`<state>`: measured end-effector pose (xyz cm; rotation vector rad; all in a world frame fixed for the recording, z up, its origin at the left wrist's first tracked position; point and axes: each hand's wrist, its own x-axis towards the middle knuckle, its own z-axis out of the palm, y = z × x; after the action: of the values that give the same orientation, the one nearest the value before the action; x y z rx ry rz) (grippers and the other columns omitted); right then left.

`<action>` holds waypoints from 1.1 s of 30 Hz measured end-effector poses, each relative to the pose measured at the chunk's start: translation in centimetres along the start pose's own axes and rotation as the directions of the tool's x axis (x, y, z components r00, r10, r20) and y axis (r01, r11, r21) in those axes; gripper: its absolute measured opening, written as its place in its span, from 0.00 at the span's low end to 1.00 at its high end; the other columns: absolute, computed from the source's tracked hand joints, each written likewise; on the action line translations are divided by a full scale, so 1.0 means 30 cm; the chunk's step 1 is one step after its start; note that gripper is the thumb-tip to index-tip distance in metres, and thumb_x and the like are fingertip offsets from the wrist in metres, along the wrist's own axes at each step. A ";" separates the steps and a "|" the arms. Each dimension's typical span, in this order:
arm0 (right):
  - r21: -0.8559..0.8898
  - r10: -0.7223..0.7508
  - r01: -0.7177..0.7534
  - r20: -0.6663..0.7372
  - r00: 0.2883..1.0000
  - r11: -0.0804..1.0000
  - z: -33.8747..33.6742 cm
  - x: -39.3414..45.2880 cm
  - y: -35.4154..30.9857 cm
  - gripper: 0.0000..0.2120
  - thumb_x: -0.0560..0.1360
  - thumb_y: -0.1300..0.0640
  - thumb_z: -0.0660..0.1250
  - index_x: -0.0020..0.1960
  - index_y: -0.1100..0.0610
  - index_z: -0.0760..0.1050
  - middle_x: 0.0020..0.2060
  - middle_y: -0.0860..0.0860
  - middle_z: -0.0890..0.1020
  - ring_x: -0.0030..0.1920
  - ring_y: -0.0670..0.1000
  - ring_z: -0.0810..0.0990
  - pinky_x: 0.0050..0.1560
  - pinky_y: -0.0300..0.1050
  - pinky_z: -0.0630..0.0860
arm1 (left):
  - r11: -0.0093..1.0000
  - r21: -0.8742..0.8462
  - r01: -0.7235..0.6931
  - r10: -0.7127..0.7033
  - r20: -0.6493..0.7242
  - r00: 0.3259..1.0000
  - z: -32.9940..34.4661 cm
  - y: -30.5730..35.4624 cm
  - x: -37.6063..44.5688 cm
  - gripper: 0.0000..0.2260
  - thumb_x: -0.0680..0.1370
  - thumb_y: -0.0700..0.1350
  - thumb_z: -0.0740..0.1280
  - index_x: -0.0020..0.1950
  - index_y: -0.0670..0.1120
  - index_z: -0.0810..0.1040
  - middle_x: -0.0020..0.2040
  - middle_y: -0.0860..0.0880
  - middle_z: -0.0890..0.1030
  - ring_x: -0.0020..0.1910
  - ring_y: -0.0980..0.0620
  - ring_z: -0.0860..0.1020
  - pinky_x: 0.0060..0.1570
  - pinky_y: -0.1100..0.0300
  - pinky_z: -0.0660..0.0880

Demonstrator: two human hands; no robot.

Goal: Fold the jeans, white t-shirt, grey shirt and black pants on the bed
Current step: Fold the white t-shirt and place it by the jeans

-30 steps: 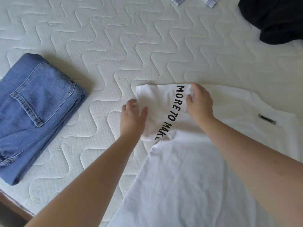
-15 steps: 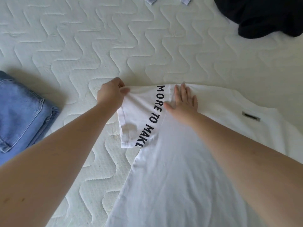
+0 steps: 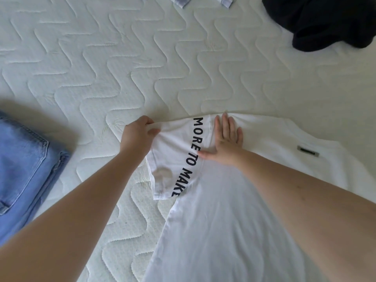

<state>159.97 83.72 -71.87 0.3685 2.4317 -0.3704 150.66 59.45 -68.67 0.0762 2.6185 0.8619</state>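
While the white t-shirt [image 3: 223, 220] is spread flat on the quilted bed [image 3: 122, 68], its sleeve [image 3: 173, 159], printed "MORE TO MAKE", is pinched at the upper corner by the left hand [image 3: 138, 137]; the shoulder is pressed down by the flat, straight-fingered right hand [image 3: 225, 143]. Folded jeans [image 3: 24, 169] are seen at left, black pants [image 3: 325, 21] at upper right, well apart

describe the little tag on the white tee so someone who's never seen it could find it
Start at the white t-shirt spread on the quilted bed. To the right of the flat right hand lies a small grey tag. It is the only dark rectangle on plain cloth, far from the black lettering.
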 end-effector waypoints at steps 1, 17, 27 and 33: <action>-0.002 0.001 -0.001 -0.006 1.000 1.000 0.002 0.002 -0.001 0.64 0.62 0.21 0.60 0.75 0.52 0.23 0.72 0.52 0.21 0.72 0.52 0.22 0.72 0.58 0.30 | 1.000 0.005 -0.008 0.009 -0.013 1.000 0.009 0.006 -0.003 0.08 0.78 0.45 0.69 0.55 0.45 0.77 0.44 0.47 0.80 0.45 0.45 0.77 0.41 0.57 0.69; 0.413 -0.061 0.165 -0.252 0.966 0.896 -0.066 -0.141 0.065 0.26 0.85 0.48 0.48 0.80 0.51 0.45 0.80 0.50 0.45 0.79 0.50 0.43 0.76 0.51 0.44 | 0.875 0.279 -0.396 0.394 0.066 0.917 0.201 0.188 -0.440 0.19 0.78 0.40 0.65 0.69 0.42 0.73 0.65 0.45 0.75 0.68 0.44 0.71 0.69 0.50 0.67; 0.263 0.196 -0.107 -0.340 0.920 0.959 0.134 -0.676 0.718 0.27 0.84 0.49 0.51 0.80 0.53 0.51 0.79 0.52 0.54 0.79 0.54 0.50 0.76 0.51 0.51 | 0.706 0.322 -0.630 0.528 0.353 0.772 0.620 0.507 -0.751 0.25 0.81 0.47 0.61 0.77 0.47 0.63 0.75 0.46 0.66 0.75 0.47 0.63 0.71 0.52 0.62; 0.266 0.389 -0.302 -0.391 0.834 0.915 0.256 -0.929 1.057 0.27 0.83 0.49 0.53 0.80 0.53 0.53 0.80 0.51 0.53 0.79 0.54 0.48 0.76 0.53 0.48 | 0.586 0.293 -0.756 0.588 0.489 0.645 0.874 0.696 -0.900 0.26 0.82 0.51 0.58 0.80 0.52 0.55 0.79 0.47 0.57 0.78 0.48 0.55 0.74 0.54 0.55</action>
<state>196.35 105.52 -65.39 1.0702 2.6869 -0.3956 184.03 86.58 -66.75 1.3437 2.3603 0.3061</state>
